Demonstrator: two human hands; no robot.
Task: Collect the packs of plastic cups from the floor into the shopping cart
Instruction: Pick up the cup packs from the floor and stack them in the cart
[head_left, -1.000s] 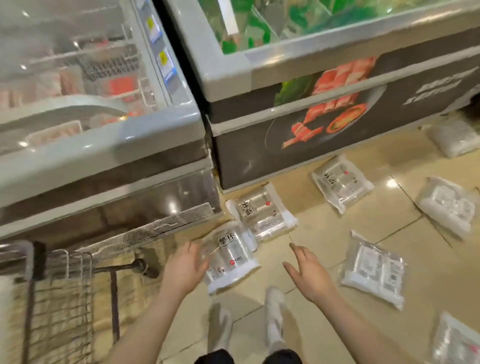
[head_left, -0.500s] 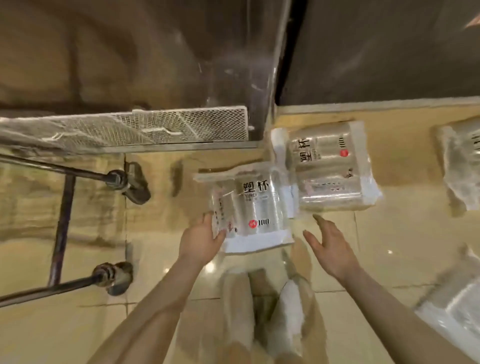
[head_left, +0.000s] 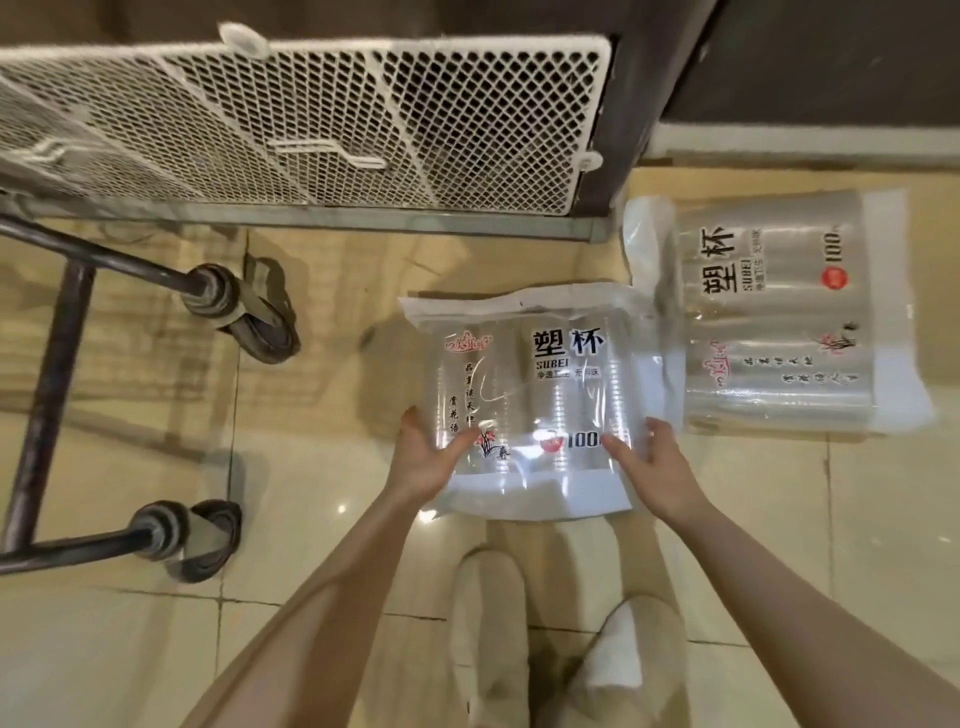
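Note:
A clear pack of plastic cups with black lettering lies on the tiled floor just ahead of my feet. My left hand grips its lower left edge, thumb on top. My right hand holds its lower right edge the same way. A second pack of plastic cups lies on the floor to the right, its left edge touching the first pack. The shopping cart's dark lower frame and two wheels stand at the left.
A white mesh grille on the freezer's base runs across the top. A dark freezer panel fills the upper right. My white shoes stand on the beige floor tiles below the held pack.
The view has dropped much closer to the floor. Both hands have closed in from beside the pack and now hold its lower corners.

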